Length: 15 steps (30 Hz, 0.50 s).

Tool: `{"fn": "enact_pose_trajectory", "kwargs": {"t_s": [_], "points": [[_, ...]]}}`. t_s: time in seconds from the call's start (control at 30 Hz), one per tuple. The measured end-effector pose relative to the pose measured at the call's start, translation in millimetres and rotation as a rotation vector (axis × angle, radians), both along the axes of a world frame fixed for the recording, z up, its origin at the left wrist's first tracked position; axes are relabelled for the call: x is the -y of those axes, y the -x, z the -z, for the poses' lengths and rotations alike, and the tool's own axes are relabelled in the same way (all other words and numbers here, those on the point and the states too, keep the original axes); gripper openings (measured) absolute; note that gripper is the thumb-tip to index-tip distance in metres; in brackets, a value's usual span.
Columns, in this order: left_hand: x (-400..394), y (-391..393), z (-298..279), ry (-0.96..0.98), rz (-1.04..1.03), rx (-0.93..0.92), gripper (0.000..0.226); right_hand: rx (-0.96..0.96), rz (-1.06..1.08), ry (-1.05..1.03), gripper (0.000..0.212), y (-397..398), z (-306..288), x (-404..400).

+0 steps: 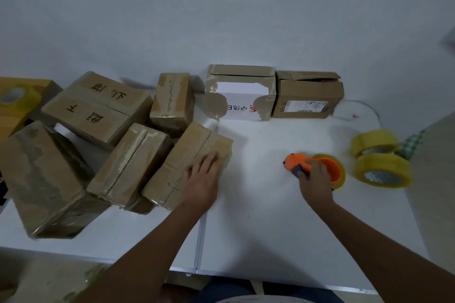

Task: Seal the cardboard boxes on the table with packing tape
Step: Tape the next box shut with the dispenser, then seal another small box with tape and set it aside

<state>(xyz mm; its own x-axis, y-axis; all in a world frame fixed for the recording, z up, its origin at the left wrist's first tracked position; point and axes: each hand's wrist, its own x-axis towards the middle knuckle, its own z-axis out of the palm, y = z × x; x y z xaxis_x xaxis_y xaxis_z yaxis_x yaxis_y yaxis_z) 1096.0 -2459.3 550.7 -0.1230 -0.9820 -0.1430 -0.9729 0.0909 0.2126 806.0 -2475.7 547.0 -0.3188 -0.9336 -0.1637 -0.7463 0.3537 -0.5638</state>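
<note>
Two hands at work: my left hand (202,174) lies flat and unclenched on a closed cardboard box (189,165), its long axis slanting away rightward. My right hand (315,177) grips the orange tape dispenser (317,167) on the counter (258,216). Contents of the box are hidden.

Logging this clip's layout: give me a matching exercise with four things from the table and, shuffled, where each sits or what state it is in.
Things
1. orange tape dispenser
2. box under the left hand
3. two spare yellow tape rolls
4. box with a shipping label

Places or states
A. against the back wall, top flaps loose
B. gripped by the right hand
C. far right of the table, untouched
D. pressed flat by a palm, left hand

Pairs: 1-B, 2-D, 3-C, 4-A
</note>
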Motion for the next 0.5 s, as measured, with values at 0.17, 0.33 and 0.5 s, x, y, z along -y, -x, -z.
{"fn": "enact_pose_trajectory", "kwargs": {"t_s": [0.17,0.33,0.5], "points": [[18.1,16.6,-9.3,-0.03,0.05,-0.081,0.056,-0.069,-0.066,-0.267,0.042,37.5,10.3,14.7],[34.6,38.0,-19.4,-0.077,0.09,-0.094,0.051,-0.109,-0.165,-0.411,0.036,47.7,14.8,18.5],[56.5,77.9,-24.2,-0.073,0.16,-0.139,0.049,-0.035,-0.177,-0.256,0.026,66.1,-5.4,32.6]]}}
